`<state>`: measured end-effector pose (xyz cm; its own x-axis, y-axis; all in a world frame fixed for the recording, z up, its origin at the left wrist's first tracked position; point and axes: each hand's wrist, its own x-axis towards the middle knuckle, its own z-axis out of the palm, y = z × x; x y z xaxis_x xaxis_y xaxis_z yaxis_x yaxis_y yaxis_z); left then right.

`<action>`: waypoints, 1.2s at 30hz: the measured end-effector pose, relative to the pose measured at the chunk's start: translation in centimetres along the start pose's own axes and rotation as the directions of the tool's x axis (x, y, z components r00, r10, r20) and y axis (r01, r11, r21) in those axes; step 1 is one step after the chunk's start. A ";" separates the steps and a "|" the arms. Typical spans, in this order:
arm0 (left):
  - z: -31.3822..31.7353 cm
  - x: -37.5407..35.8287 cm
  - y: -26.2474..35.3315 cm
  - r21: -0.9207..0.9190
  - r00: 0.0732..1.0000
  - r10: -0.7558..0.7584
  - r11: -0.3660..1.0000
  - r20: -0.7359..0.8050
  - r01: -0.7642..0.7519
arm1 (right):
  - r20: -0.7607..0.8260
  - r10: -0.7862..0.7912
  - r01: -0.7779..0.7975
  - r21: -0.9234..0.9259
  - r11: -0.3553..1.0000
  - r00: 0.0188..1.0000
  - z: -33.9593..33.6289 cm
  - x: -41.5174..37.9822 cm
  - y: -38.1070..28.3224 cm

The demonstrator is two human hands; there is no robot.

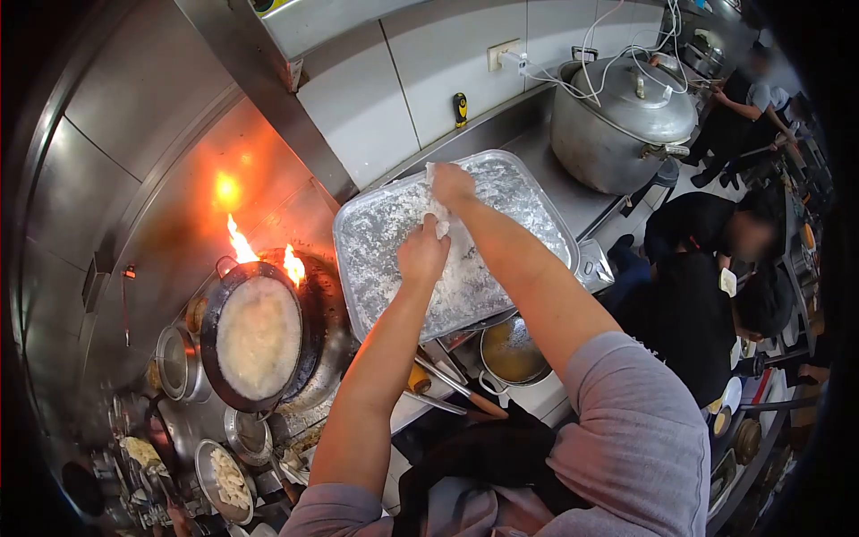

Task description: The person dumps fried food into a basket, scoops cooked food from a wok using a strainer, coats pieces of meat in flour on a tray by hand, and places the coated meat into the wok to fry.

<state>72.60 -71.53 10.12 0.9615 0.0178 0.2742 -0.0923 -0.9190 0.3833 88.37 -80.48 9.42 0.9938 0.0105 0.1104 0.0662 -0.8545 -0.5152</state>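
Note:
A metal tray [362,309] dusted with white powder sits in front of me. Over its middle, my left hand [422,252] is closed, with a small white powder-coated piece [442,229] showing at the fingertips. Farther back, near the tray's far edge, my right hand [454,185] is also closed; a white coated piece [430,171] sticks out on its left side. What exactly the pieces are cannot be made out. Left of the tray stands a wok [210,336] full of pale, foaming liquid, with flames [240,240] rising behind it.
A large lidded pot [591,134] with white cables draped over it stands back right. Below the tray are a pot of yellowish liquid [514,351] and a wooden tool handle [488,404]. A bowl of pale pieces [228,483] sits lower left. Several people [689,304] are at right.

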 end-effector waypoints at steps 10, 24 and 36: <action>0.1 1.5 -1.2 -0.144 0.985 -0.171 0.975 -0.013 0.168 | 0.089 -0.525 0.532 -0.092 0.842 0.846 -3.1 0.0 2.9; 2.0 10.6 -3.8 -0.050 0.980 -0.072 0.995 0.183 0.082 | 0.194 -0.293 0.314 -0.088 0.945 0.936 -4.0 -3.4 5.0; -1.7 8.2 -6.1 -0.389 0.988 0.031 0.921 0.150 0.030 | 0.309 -0.366 0.375 0.032 0.927 0.878 -3.4 -4.2 4.4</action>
<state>80.61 -65.08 11.55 0.9861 -0.0702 0.1506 -0.1568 -0.6927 0.7039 84.15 -86.00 9.56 0.8757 0.4823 0.0224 0.4367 -0.7714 -0.4629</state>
